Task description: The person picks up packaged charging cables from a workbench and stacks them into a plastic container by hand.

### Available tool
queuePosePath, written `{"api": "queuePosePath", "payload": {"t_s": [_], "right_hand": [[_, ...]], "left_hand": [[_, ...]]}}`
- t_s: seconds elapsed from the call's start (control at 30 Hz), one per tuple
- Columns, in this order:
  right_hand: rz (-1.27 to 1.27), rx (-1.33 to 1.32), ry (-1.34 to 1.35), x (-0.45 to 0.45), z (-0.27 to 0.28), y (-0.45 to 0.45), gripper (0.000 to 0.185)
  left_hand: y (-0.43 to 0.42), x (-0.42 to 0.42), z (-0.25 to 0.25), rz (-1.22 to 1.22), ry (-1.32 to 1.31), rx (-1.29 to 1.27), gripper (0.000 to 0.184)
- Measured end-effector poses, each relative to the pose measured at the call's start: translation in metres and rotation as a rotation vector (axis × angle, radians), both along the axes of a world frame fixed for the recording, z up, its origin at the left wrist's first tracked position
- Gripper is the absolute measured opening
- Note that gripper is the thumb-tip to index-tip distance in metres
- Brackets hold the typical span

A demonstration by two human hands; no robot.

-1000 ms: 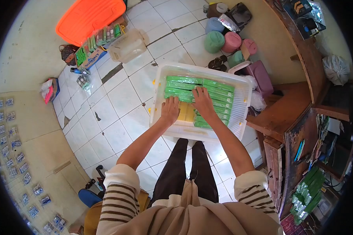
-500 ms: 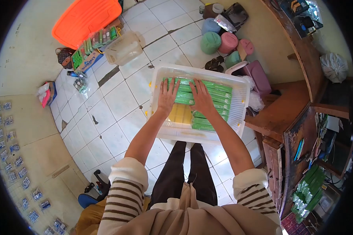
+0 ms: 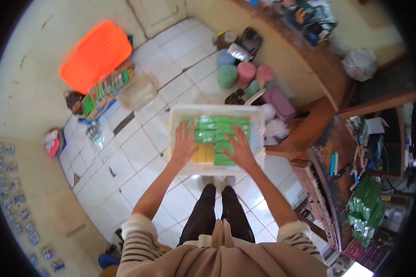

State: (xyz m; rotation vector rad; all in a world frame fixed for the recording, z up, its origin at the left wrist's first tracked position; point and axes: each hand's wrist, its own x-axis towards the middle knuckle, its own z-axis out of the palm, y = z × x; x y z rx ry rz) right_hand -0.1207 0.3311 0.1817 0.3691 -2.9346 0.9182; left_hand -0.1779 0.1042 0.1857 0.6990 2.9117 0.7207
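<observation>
A white plastic bin [image 3: 180, 111] holds rows of green plastic-wrapped packets [image 3: 224, 122]. At its near left part lies a bare yellow patch [image 3: 202, 154]. My left hand [image 3: 184, 144] is open over the left side of the bin, its fingers stretched across the edge of the packets. My right hand [image 3: 240, 151] is open over the packets on the right, fingers spread. Neither hand grips anything. Whether the fingertips press on the packets I cannot tell, as the view is blurred.
An orange lid [image 3: 96, 55] leans by a box of packets [image 3: 99, 101] and a clear tub [image 3: 137, 91]. Coloured containers [image 3: 246, 73] stand at the far wall. A wooden cabinet [image 3: 309, 138] flanks the right, with more green packets [image 3: 366, 207] near it.
My hands have moved apart, the left toward the bin's left side and the right toward its right. The head view has shifted, so the bin appears lower and my feet show.
</observation>
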Motion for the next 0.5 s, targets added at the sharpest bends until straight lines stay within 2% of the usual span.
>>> {"api": "queuePosePath", "payload": {"t_s": [0.03,0.1,0.17,0.2,0.23,0.27,0.3,0.37,0.4,0.43,0.5], "right_hand": [[-0.058,-0.008,0.07,0.028,0.011,0.01,0.047],[-0.18,-0.05,0.108,0.094,0.036,0.027,0.038],[-0.264,-0.083,0.064,0.165,0.044,0.04,0.027],[-0.264,-0.075,0.03,0.197,0.043,0.045,0.022],[-0.326,-0.124,-0.013,0.233,0.035,0.05,0.018],[-0.435,-0.106,-0.099,0.272,0.015,0.053,0.014],[-0.528,-0.148,-0.193,0.308,0.0,0.058,0.013],[-0.715,-0.191,-0.315,0.382,-0.033,0.065,0.017],[-0.863,-0.177,-0.407,0.424,-0.064,0.069,0.018],[-1.064,-0.295,-0.528,0.454,-0.068,0.069,0.017],[-1.348,-0.308,-0.493,0.511,-0.085,0.071,0.014]], "left_hand": [[-0.001,0.012,0.016,-0.006,-0.003,0.153,0.082],[0.001,0.043,0.039,-0.026,0.031,0.266,0.067],[0.005,0.091,0.031,-0.005,0.067,0.452,0.04],[0.008,0.115,0.026,-0.054,0.015,0.424,0.035],[0.011,0.138,0.017,-0.122,-0.019,0.461,0.032],[0.01,0.161,0.0,-0.182,-0.184,0.416,0.03],[0.017,0.177,0.003,-0.285,-0.191,0.347,0.032],[0.019,0.205,-0.027,-0.426,-0.217,0.352,0.035],[0.02,0.217,-0.046,-0.464,-0.218,0.343,0.034],[0.022,0.227,-0.057,-0.419,-0.377,0.277,0.032],[0.035,0.238,-0.08,-0.536,-0.389,0.229,0.029]]}}
